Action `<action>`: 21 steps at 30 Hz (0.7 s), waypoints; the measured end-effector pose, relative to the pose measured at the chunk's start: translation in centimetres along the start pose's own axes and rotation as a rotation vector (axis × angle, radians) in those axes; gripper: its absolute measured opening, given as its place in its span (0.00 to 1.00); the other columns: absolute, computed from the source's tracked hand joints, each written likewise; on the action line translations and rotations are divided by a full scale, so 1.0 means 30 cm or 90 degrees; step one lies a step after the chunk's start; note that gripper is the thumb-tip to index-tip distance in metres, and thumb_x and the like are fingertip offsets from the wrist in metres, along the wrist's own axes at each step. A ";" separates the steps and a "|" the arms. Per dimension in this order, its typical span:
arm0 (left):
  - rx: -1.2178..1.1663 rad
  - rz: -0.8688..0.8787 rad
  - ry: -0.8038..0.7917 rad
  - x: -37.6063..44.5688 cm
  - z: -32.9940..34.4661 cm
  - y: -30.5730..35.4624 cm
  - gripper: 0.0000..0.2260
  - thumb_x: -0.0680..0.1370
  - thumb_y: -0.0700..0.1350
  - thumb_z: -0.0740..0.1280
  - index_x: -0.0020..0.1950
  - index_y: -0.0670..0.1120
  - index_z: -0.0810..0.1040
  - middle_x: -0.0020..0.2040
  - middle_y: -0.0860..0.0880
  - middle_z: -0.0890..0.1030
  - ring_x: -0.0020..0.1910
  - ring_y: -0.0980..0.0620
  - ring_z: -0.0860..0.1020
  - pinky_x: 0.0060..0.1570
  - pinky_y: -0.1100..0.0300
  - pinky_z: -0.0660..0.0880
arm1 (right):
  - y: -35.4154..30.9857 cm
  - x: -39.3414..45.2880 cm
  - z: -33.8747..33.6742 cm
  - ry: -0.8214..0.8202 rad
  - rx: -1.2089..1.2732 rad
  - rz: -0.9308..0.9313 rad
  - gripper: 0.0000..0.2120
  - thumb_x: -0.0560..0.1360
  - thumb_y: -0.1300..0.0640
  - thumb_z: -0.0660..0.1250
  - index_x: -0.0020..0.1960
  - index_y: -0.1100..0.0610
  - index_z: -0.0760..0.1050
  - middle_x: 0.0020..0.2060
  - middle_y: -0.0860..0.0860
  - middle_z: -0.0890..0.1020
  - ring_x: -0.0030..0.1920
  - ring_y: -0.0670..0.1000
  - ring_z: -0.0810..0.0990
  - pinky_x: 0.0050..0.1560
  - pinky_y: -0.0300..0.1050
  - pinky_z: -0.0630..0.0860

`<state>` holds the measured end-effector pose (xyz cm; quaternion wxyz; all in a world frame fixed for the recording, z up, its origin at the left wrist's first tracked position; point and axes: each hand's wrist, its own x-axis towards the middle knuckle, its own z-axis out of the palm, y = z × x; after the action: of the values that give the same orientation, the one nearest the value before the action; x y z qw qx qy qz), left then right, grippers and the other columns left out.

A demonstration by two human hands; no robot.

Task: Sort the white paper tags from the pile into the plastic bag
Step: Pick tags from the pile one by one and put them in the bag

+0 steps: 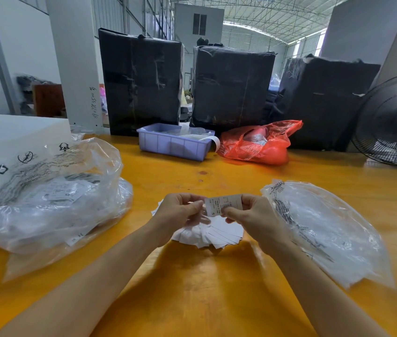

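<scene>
Forearms framed one tag (pixel 221 205) pinched between our left hand (pixel 180 210) and right hand (pixel 248 212).
We judged it best to peel it singly before reaching the bag (pixel 326 229) at three o'clock.

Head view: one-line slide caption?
Both hands, left and right, pinch a printed tag above the tag pile, between two clear bags.

Glossy orange wooden table (pixel 192 288); crinkled clear plastic bags (pixel 324 229); matt white paper tags (pixel 217 233); smooth lilac plastic bin (pixel 173 144); shiny red plastic bag (pixel 258 144).

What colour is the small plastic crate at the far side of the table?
The crate is pale lilac-blue, seen in the head view.
</scene>
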<state>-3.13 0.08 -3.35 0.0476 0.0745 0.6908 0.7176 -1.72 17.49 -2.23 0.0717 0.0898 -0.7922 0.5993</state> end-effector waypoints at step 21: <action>0.037 0.009 -0.003 0.004 0.000 -0.025 0.15 0.70 0.30 0.72 0.53 0.41 0.76 0.37 0.44 0.85 0.36 0.49 0.84 0.35 0.60 0.80 | 0.029 0.007 0.000 -0.121 -0.155 -0.021 0.06 0.72 0.63 0.70 0.47 0.66 0.78 0.38 0.60 0.83 0.33 0.49 0.78 0.36 0.49 0.73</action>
<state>-3.28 0.13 -4.10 0.0418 0.0822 0.7110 0.6971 -2.11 17.69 -3.00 0.0170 0.1498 -0.8605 0.4866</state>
